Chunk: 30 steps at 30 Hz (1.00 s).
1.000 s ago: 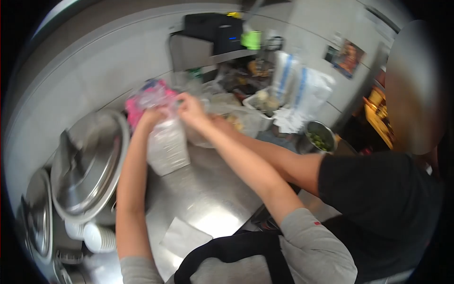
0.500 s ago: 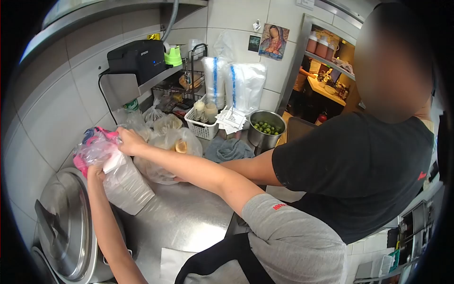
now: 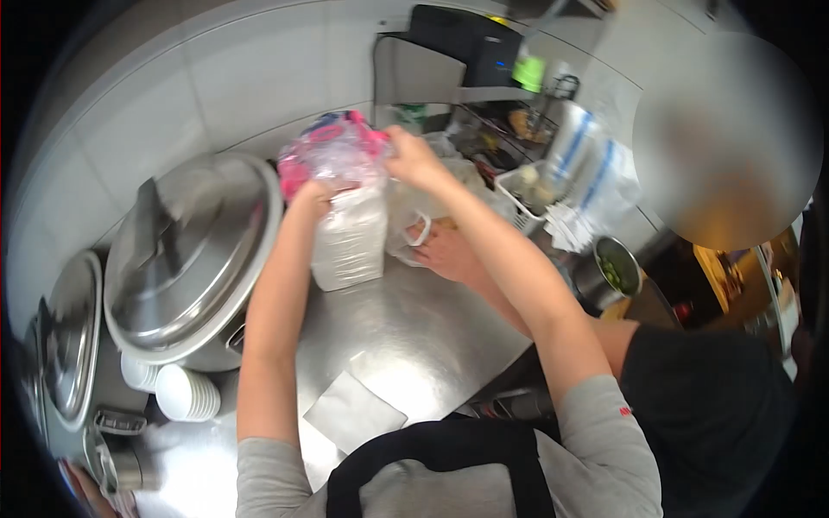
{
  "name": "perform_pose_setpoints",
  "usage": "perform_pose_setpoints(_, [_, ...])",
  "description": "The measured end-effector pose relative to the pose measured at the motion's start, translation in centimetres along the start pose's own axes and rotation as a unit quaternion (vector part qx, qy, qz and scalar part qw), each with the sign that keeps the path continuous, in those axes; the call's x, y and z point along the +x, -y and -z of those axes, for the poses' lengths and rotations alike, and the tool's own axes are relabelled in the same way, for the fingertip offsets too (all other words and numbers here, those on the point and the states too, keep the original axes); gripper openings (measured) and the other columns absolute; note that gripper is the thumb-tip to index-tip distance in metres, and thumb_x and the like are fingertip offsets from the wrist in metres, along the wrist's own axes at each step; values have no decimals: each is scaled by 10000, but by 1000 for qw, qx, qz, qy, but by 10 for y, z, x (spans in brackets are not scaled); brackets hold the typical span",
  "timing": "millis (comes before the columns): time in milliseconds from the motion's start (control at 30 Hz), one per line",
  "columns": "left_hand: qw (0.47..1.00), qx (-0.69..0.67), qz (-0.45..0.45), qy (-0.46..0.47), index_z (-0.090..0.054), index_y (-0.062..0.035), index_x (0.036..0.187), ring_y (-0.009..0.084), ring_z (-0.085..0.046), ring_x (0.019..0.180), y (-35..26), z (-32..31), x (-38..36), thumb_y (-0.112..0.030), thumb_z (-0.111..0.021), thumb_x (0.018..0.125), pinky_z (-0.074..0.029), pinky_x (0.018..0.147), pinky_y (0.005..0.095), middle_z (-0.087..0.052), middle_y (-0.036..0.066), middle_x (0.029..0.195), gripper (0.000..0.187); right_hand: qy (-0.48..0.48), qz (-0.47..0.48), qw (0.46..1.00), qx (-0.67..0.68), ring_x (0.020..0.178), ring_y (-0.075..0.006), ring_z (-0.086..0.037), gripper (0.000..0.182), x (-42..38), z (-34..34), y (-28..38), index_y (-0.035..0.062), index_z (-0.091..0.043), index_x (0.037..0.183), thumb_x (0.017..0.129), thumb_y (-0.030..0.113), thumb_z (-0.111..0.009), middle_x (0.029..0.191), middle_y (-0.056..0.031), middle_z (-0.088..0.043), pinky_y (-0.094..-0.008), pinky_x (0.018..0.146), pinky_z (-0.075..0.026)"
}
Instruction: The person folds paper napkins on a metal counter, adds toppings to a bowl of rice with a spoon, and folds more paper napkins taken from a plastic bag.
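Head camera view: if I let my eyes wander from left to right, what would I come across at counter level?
Smaller metal lid → large lidded pot → plastic-wrapped white stack → the person's right hand → white basket → steel pot with green contents.

A shiny steel table [image 3: 432, 315] bears a white square sheet [image 3: 356, 413] (set askew) near its front edge. White nested cups [image 3: 181, 394] lie toward the left edge; a plastic-wrapped white stack [image 3: 350, 246] and clear bags [image 3: 402, 211] sit toward the back edge.
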<state>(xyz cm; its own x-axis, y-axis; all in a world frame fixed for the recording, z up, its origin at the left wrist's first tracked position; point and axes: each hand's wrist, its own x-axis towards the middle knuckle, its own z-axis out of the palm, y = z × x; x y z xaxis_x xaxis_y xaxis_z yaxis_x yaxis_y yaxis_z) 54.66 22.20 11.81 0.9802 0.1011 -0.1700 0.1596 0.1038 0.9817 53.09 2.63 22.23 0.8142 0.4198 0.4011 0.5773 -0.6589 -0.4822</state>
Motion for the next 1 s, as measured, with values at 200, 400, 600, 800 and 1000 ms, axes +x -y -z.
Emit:
perform_pose_setpoints(200, [993,-20,23,110,-620,-22,1019,177,-592,900,-10,-5,-11,-29,-654,768,-483,768,331,-632,58,983,254,32,5,999,34,871,-314,-604,547,0,6,0,5,-452,1193,679,115,-606,930,-201,-604,-385,743,-470])
perform_pose_setpoints(400, [986,96,-6,138,-632,-52,999,159,-589,898,-27,-14,-36,-86,-676,763,-488,768,325,-633,59,972,243,-112,154,980,-55,858,-386,-577,352,-16,14,18,29,-481,1042,705,88,-562,933,-215,-598,-454,739,-458])
perform_pose_setpoints(600, [965,99,-10,242,-620,-73,1021,175,-577,937,-15,4,-34,-83,-724,708,-472,818,332,-621,47,1006,330,204,214,949,-106,816,-350,-583,150,-33,33,41,5,-552,849,703,36,-558,824,-179,-599,-400,690,-465])
perform_pose_setpoints(800, [953,235,-94,165,-589,-59,1063,183,-564,973,-15,-6,-37,-115,-682,752,-448,858,323,-603,59,1051,330,202,295,911,-207,785,-361,-571,88,-33,15,11,0,-559,768,681,4,-543,775,-173,-582,-437,654,-445])
perform_pose_setpoints(1000, [966,213,-53,136,-580,-54,1076,183,-563,971,-23,-13,-37,-127,-670,764,-446,855,320,-600,63,1059,332,216,314,907,-178,761,-352,-561,63,-31,29,35,9,-556,727,668,0,-534,715,-163,-568,-428,633,-431])
